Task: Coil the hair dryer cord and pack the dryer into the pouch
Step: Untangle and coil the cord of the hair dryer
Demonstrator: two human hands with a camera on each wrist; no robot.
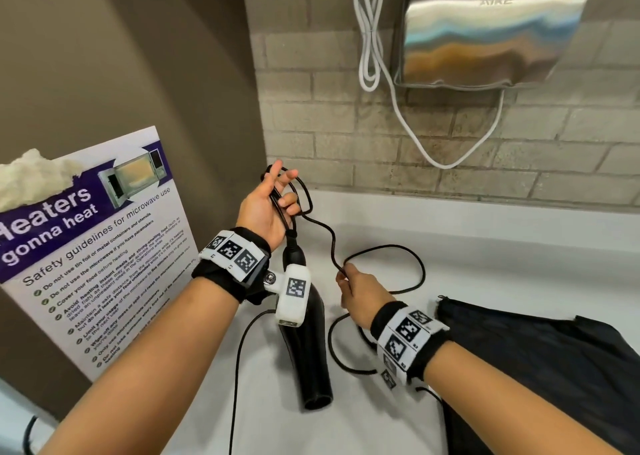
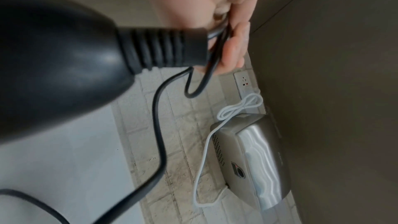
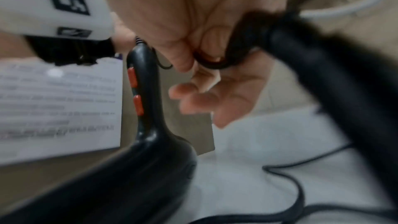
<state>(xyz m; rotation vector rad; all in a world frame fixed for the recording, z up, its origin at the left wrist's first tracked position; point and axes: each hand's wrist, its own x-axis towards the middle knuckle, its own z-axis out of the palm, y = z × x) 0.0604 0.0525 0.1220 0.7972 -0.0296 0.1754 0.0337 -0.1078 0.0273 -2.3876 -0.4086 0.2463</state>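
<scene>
My left hand (image 1: 266, 208) is raised near the wall corner and grips a few loops of the black cord (image 1: 304, 194), thumb and forefinger sticking out. The black hair dryer (image 1: 308, 350) hangs below that hand, handle up and nozzle down by the counter; its strain relief (image 2: 163, 48) fills the left wrist view. My right hand (image 1: 356, 288) pinches the cord between thumb and forefinger further along, with slack cord (image 1: 419, 267) looping on the counter behind it. In the right wrist view the dryer handle (image 3: 146, 100) shows orange switches. The black pouch (image 1: 536, 368) lies flat at the right.
A steel hand dryer (image 1: 491, 28) with a bundled white cable (image 1: 370, 38) hangs on the brick wall. A microwave safety poster (image 1: 97, 239) leans at the left. A wall socket (image 2: 244, 81) sits by the corner. The white counter (image 1: 485, 239) runs along the wall.
</scene>
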